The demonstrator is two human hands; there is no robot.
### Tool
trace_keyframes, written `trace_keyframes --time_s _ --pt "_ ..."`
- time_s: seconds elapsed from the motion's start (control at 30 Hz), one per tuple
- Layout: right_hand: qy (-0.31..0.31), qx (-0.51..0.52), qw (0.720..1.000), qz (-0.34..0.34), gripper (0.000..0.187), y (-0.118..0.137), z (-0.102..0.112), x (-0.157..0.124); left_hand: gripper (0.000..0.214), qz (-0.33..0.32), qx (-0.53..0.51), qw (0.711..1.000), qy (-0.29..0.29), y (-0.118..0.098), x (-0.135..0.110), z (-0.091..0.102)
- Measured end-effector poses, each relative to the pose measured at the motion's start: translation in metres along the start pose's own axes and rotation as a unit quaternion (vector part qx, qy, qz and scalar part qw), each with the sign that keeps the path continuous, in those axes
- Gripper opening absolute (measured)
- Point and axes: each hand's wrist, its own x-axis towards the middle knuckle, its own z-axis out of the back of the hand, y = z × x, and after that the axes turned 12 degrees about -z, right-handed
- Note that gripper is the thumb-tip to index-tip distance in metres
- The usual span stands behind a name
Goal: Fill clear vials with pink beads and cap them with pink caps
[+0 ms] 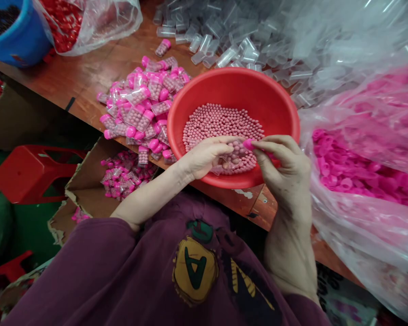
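Over the red basin [177, 106], my left hand [211, 156] is closed around a small clear bottle [236, 151] filled with pink balls. My right hand [282, 158] pinches a bright pink cap [248, 144] at the bottle's mouth; whether the cap is fully seated I cannot tell. Below the hands, many loose pink balls [221, 120] lie in the basin. Left of the basin is a heap of filled, pink-capped bottles [139, 104] on the wooden table [85, 81].
Empty clear bottles [224, 40] are piled behind the basin. A plastic bag of pink caps [347, 167] lies to the right. A cardboard box [91, 167] below the table edge holds more capped bottles. A blue tub [27, 38] and red stool [23, 172] are at left.
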Motion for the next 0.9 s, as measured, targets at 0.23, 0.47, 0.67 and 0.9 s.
trace_keyframes --time_s 0.23,0.47,0.67,0.9 --pt "-0.098 -0.005 0.995 -0.007 0.017 -0.014 -0.004 0.003 0.038 -0.004 -0.019 1.000 -0.013 0.001 0.005 -0.001" --pt "-0.033 0.064 0.994 -0.080 0.015 0.021 -0.013 0.006 0.038 -0.023 -0.041 0.999 0.019 0.005 0.007 0.001" --pt "-0.040 0.084 0.992 -0.081 0.014 0.017 -0.020 0.007 0.042 -0.028 -0.050 0.998 0.038 0.007 0.006 0.002" --pt "-0.023 0.106 0.990 -0.087 0.014 0.022 -0.019 0.006 0.020 -0.085 0.003 0.996 0.027 0.020 0.010 0.011"
